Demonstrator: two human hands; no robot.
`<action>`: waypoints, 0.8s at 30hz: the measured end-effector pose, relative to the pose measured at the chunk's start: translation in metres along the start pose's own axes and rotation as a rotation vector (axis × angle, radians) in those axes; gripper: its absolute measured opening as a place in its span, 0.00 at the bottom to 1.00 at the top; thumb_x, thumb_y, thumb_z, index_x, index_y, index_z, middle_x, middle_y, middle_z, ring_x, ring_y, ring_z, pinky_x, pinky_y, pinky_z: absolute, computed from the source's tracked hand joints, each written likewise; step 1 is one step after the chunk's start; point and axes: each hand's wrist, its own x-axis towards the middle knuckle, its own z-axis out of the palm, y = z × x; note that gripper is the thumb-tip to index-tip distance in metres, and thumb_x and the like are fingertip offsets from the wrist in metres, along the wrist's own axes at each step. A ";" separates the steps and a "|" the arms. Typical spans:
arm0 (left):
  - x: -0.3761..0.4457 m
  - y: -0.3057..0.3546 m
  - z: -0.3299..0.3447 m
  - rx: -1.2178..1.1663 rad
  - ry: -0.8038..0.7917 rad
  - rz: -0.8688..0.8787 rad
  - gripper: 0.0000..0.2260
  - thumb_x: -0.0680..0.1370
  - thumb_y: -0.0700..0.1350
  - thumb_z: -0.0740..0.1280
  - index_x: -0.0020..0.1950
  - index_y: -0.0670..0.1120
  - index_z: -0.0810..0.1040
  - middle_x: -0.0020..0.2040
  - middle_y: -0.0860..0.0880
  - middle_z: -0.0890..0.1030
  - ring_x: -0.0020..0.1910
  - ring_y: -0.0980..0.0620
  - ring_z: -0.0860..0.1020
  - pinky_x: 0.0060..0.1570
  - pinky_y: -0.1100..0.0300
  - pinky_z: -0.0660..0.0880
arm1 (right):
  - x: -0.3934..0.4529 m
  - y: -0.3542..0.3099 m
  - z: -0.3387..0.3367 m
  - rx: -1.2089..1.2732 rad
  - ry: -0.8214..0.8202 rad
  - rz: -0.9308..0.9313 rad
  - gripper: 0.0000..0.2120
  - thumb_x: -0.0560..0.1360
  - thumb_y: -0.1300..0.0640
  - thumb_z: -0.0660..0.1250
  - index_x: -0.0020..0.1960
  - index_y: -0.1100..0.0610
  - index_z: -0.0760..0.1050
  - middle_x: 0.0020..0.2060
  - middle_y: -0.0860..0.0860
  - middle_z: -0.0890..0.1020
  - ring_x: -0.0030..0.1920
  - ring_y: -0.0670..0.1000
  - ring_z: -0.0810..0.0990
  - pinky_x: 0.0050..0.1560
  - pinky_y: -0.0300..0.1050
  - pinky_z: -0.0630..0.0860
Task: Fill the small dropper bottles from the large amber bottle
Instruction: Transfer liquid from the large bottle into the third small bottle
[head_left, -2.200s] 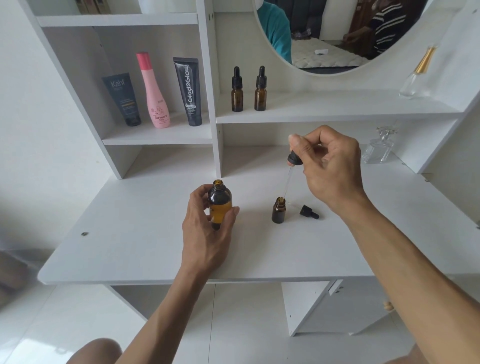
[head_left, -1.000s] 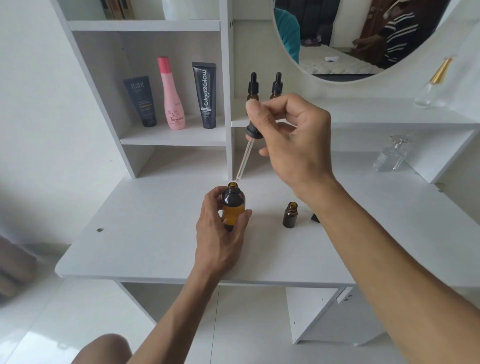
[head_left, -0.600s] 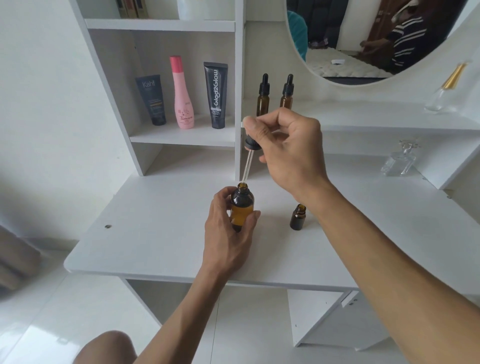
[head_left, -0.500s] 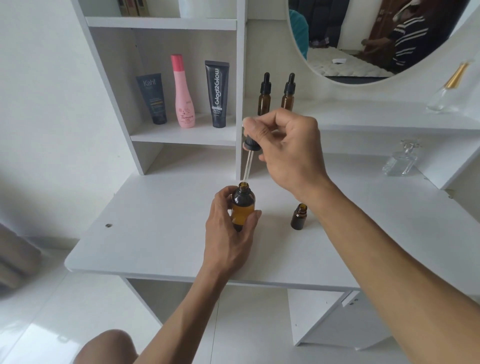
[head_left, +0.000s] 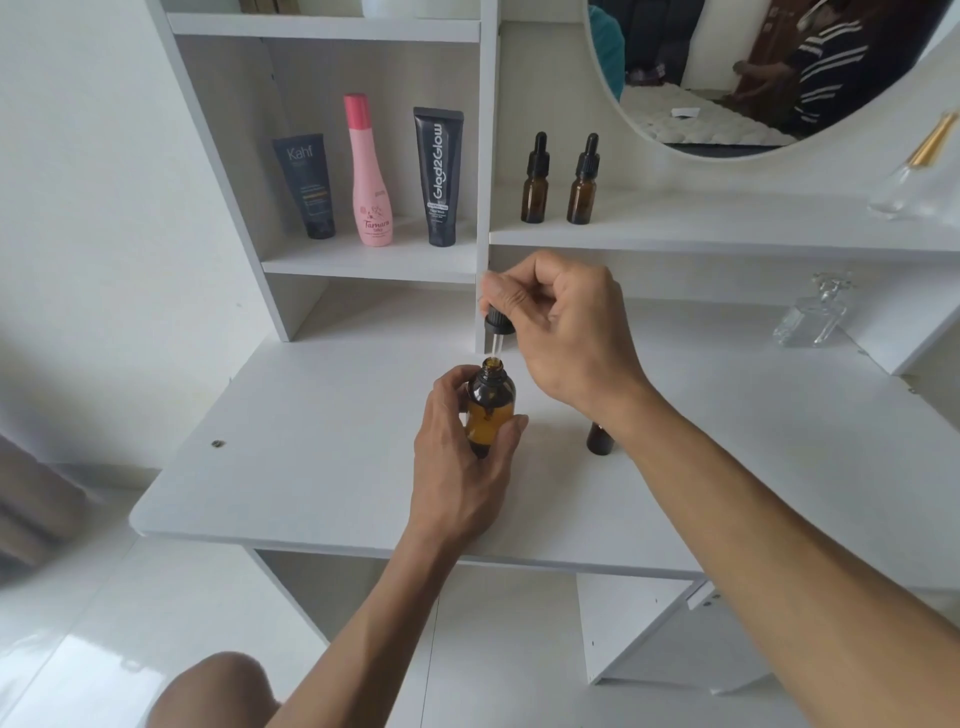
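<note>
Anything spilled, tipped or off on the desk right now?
Nothing stands out. The large amber bottle stands upright in the left hand; the right hand holds the dropper in its neck. The small bottle is upright, and the desk shows no spill.

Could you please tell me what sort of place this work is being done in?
Most likely a bedroom dressing table: a round mirror that reflects a bed, a shelf of skincare tubes, and glass perfume bottles on the white tabletop.
</note>
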 end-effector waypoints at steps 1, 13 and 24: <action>0.000 0.000 0.000 -0.002 0.000 0.000 0.23 0.74 0.49 0.73 0.65 0.56 0.67 0.59 0.55 0.77 0.57 0.54 0.77 0.50 0.48 0.79 | -0.001 0.000 0.000 -0.009 -0.002 -0.001 0.13 0.78 0.52 0.70 0.43 0.62 0.81 0.36 0.51 0.86 0.36 0.47 0.85 0.44 0.52 0.83; 0.000 -0.002 0.000 -0.002 -0.010 0.000 0.23 0.74 0.50 0.74 0.65 0.57 0.67 0.59 0.55 0.77 0.54 0.51 0.80 0.48 0.48 0.80 | -0.004 0.002 0.000 -0.026 0.005 -0.031 0.14 0.77 0.51 0.72 0.42 0.62 0.81 0.34 0.51 0.85 0.34 0.44 0.84 0.41 0.44 0.82; 0.000 -0.002 0.000 -0.010 -0.029 -0.004 0.23 0.74 0.51 0.73 0.65 0.58 0.66 0.60 0.55 0.77 0.53 0.47 0.81 0.49 0.48 0.80 | -0.005 0.000 -0.001 -0.023 0.013 -0.043 0.13 0.77 0.53 0.72 0.42 0.63 0.81 0.34 0.50 0.85 0.31 0.36 0.80 0.36 0.30 0.76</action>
